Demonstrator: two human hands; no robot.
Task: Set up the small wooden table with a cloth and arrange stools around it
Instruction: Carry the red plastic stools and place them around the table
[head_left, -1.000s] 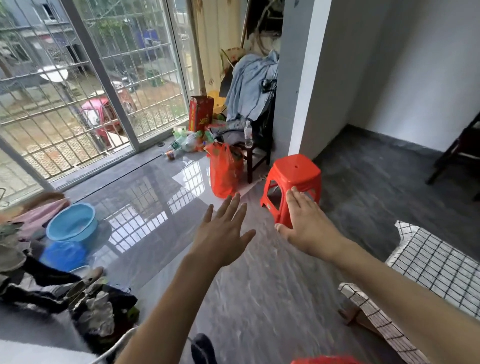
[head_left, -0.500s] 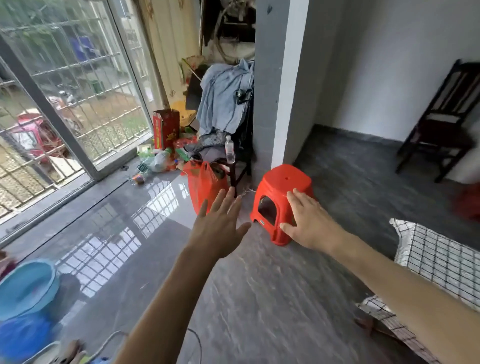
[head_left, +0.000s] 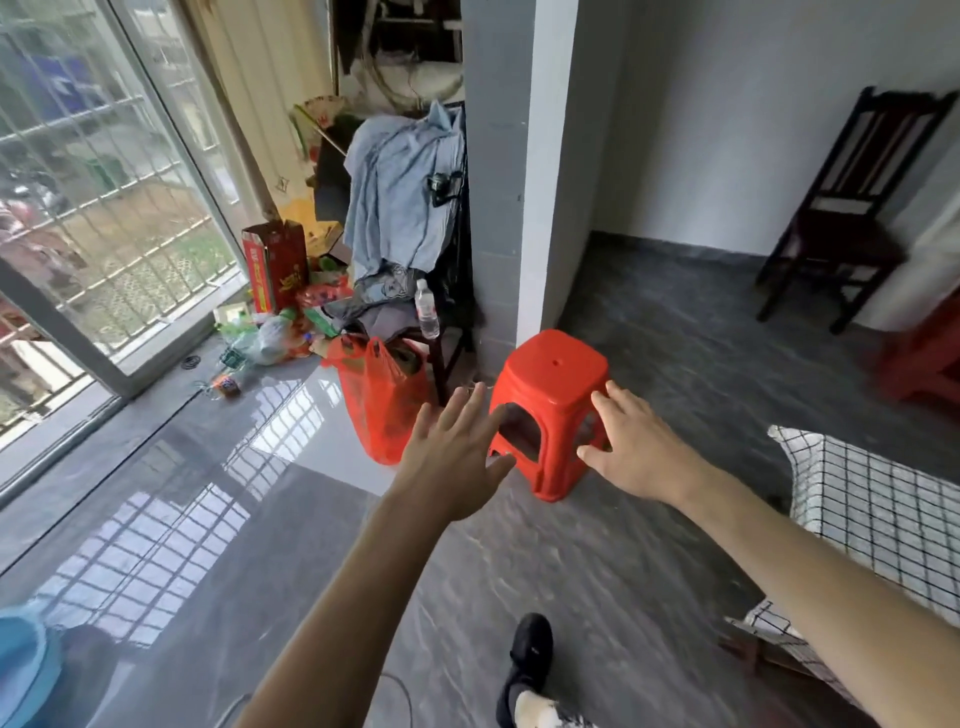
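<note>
Two open hands (head_left: 545, 449), one red stool (head_left: 553, 410)

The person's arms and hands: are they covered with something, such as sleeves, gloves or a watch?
No. The left hand and right hand are bare, with no gloves, rings or watch. Both forearms are uncovered as far as the picture shows; no sleeve is visible.

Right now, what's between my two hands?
In the head view, the red plastic stool stands between the open left hand and open right hand; neither grips it yet.
</note>
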